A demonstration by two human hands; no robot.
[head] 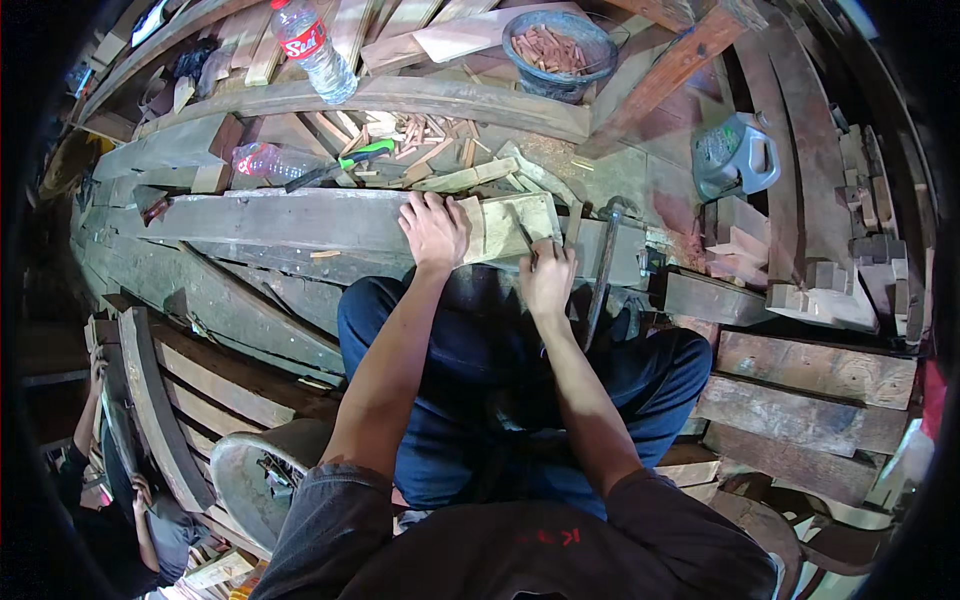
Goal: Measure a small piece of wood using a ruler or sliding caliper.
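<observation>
A pale wood block with a dark line across it lies on a long grey timber beam in front of my knees. My left hand rests flat at the block's left end, its fingertips at the beam's far edge. Close to the block's near right edge, my right hand is closed around a thin dark tool. Its tip points away from me, over the block's face. The fingers hide the rest of the tool, so I cannot tell its kind. Right of this hand stands a rusty metal bar clamp.
Beyond the beam are a green-handled tool, a plastic bottle lying down, wood offcuts and an upright bottle. A bucket of wood pieces and a grey jug stand farther off. Another person handles timber at lower left.
</observation>
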